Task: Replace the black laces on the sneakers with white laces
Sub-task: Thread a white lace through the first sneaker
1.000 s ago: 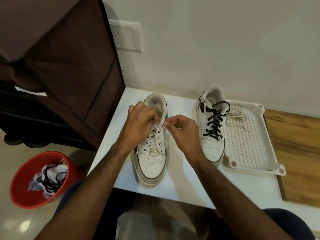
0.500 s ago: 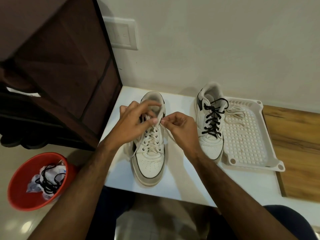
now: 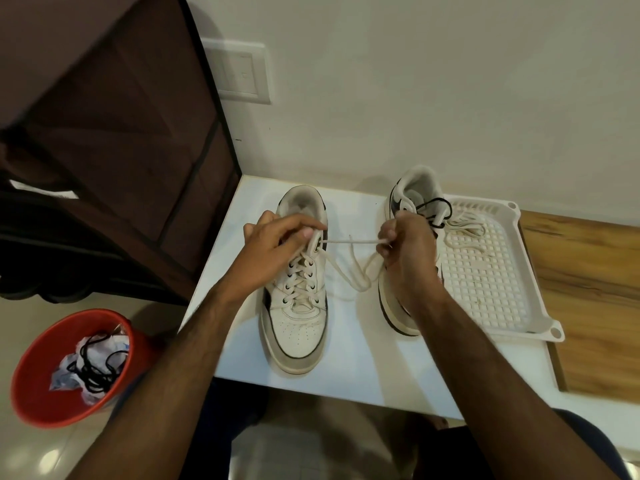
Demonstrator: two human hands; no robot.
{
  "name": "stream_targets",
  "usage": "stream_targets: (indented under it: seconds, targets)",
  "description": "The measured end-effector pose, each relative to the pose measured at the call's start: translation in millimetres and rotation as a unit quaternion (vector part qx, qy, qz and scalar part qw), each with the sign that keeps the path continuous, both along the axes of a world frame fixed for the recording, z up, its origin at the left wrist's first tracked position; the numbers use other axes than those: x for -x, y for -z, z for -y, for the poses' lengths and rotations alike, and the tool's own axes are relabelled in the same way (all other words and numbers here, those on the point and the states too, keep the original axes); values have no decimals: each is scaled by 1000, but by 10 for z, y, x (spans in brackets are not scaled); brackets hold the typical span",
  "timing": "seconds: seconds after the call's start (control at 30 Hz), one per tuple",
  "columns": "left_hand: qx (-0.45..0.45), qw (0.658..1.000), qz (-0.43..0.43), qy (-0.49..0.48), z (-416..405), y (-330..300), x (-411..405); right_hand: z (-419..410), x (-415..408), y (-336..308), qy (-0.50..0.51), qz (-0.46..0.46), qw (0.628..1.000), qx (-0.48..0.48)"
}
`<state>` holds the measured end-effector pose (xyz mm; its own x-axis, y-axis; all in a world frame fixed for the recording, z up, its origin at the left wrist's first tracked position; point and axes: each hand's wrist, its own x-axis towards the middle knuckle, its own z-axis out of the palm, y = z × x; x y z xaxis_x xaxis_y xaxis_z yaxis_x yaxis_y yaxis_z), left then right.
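Two white sneakers stand on the white table [image 3: 356, 351]. The left sneaker [image 3: 298, 327] is threaded with a white lace [image 3: 349, 241]. My left hand [image 3: 273, 247] grips the top of that sneaker at the upper eyelets. My right hand [image 3: 405, 251] pinches the lace end and holds it taut to the right, with slack looping down between the shoes. The right sneaker [image 3: 412, 192] carries a black lace [image 3: 438, 206] and is mostly hidden behind my right hand. A second white lace [image 3: 464, 230] lies in the white tray [image 3: 502, 292].
A red bucket [image 3: 41, 382] on the floor at the left holds a black lace [image 3: 93, 368] and crumpled paper. A dark brown fabric cabinet [image 3: 121, 133] stands at the left of the table. A wooden board [image 3: 595, 299] lies at the right. The wall runs close behind.
My right hand has moved right, drawing the white lace out through the top eyelet until it is taut. My left hand stays on the left sneaker's collar.
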<state>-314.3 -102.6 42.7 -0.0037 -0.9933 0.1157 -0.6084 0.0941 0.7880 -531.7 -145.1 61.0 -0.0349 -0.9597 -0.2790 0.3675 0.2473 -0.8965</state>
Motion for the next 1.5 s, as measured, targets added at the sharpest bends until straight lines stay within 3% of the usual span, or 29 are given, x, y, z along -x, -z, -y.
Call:
stream_targets:
  seconds: [0.07, 0.13, 0.23, 0.3, 0.33, 0.4, 0.53, 0.63, 0.7, 0.77, 0.8, 0.87, 0.93, 1.07, 1.1, 1.17, 1.33, 1.5]
  targets:
    - [-29, 999, -39, -9, 9, -34, 8, -62, -95, -25, -116, -194, 974, 30]
    - [-39, 998, -38, -9, 37, -46, 7, -107, -177, -38, -216, -343, 911, 75]
    - [-43, 999, -28, 3, 74, -42, -28, -107, -266, -29, -269, -487, 817, 149]
    - [-42, 999, -21, 6, 95, -52, -60, -78, -284, -13, -270, -508, 799, 176]
    - [-42, 999, -15, 5, 96, -59, -68, -67, -270, 3, -268, -497, 803, 189]
    - [-50, 999, -12, 5, 100, -82, -68, -20, -183, -13, -255, -419, 851, 185]
    - [-52, 998, -10, 19, 84, -122, -90, 131, 111, -155, -120, -85, 983, 112]
    - [-50, 998, -4, 23, 92, -115, -95, 215, 311, -328, -33, 199, 974, 106]
    - [-46, 999, -6, 24, 96, -96, -96, 201, 335, -386, -9, 273, 959, 71]
    - [-43, 999, -12, 22, 96, -77, -94, 159, 280, -392, -15, 240, 971, 6]
    - [-41, 999, -16, 22, 91, -70, -92, 141, 231, -378, -41, 175, 984, -18]
    - [-40, 999, -25, 21, 91, -69, -80, 96, 142, -304, -124, -68, 990, -8]
    - [-43, 998, -34, 21, 87, -68, -80, 38, 34, -213, -191, -285, 938, 50]
    - [-41, 998, -40, 33, 83, -60, -85, -3, -176, 7, -276, -472, 827, 130]
    - [-40, 998, -39, 34, 79, -56, -87, -16, -222, 38, -288, -495, 808, 137]
    - [-38, 998, -32, 31, 79, -55, -86, -26, -263, 66, -294, -490, 806, 151]
    - [-52, 998, -6, 17, 68, -81, -73, 14, -157, -66, -237, -435, 858, 134]
    - [-45, 999, -10, 16, 85, -61, -72, 38, -46, -116, -234, -288, 928, 25]
